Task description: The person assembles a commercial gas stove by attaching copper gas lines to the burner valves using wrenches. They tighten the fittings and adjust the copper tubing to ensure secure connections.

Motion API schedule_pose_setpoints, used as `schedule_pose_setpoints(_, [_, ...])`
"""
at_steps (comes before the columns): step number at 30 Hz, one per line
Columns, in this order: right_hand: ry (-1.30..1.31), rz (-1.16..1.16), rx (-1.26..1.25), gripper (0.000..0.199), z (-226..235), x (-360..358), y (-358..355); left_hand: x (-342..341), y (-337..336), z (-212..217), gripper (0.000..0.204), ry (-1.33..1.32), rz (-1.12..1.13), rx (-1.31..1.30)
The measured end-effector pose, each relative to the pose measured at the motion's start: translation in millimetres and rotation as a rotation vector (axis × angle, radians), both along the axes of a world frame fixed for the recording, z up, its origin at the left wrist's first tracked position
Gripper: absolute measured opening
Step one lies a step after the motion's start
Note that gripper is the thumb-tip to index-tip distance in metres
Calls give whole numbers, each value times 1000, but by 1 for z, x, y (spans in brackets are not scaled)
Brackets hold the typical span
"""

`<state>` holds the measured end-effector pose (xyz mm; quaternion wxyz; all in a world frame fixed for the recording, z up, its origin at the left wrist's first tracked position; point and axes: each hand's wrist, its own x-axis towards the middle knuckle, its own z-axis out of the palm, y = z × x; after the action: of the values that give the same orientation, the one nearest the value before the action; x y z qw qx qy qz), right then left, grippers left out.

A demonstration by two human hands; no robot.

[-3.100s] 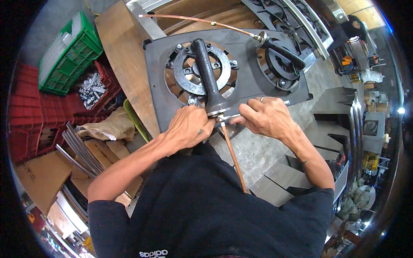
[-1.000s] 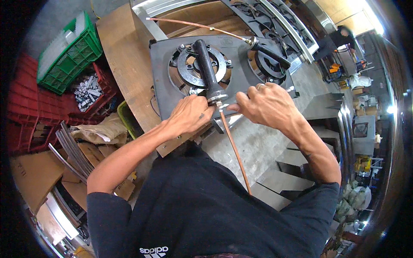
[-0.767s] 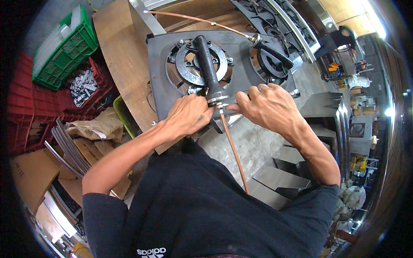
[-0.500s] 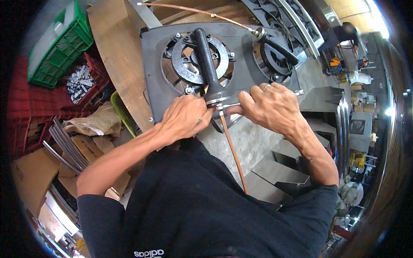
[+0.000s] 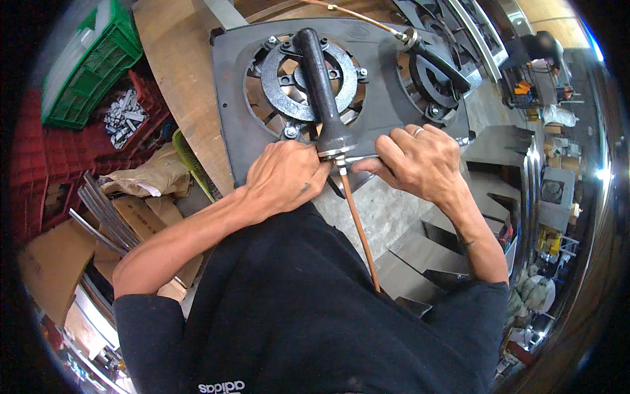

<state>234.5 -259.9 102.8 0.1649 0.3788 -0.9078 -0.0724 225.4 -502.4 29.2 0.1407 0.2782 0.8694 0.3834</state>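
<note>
Beside the round flange [image 5: 336, 153] of a black cast-iron burner [image 5: 318, 88], my left hand [image 5: 282, 174] is closed, its fingertips hidden. My right hand [image 5: 420, 163] grips a metal wrench [image 5: 362, 157], whose inner end meets the fitting [image 5: 340, 161] at the burner's mouth. The wrench's far end sticks out past my knuckles. From that fitting a thin copper pipe [image 5: 358, 226] runs down toward my shirt. The burner lies across a ring on a dark grey stove top [image 5: 380, 72].
A second burner [image 5: 441, 71] with its own copper pipe [image 5: 364, 18] is at the upper right. To the left stand a green crate [image 5: 85, 82], a red crate [image 5: 39, 144] with small metal parts, and cardboard. Metal sheets [image 5: 407, 262] lie right; a person [image 5: 535, 49] is farther off.
The view has shifted slightly over the stove top. My right hand and the wrench have turned a little at the fitting, my thumb now farther from it. My left hand stays beside the flange.
</note>
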Motion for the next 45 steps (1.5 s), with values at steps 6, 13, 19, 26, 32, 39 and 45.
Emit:
schedule_pose_setpoints(6, [-34,3,-98,53,-14,-2,5,1,1,-3,30,84,11,91])
schedule_pose_setpoints(13, [-35,25,-239,51,-45,-5,12,3,2,-1,31,63,36,84])
schedule_pose_setpoints(19, [-33,37,-437,48,-78,-6,7,4,-2,-4,35,106,24,50])
schedule_pose_setpoints(26, [-146,-19,-380,41,-71,4,14,-3,-5,0,42,121,-55,-5])
schedule_pose_setpoints(32, [-239,-168,-366,39,-53,10,27,-4,-4,-9,43,137,-64,38])
schedule_pose_setpoints(39, [-80,-96,-102,45,-8,20,23,-4,-2,-8,43,91,-45,32])
schedule_pose_setpoints(45, [60,-20,106,51,26,12,2,-7,-3,-8,43,98,-73,49])
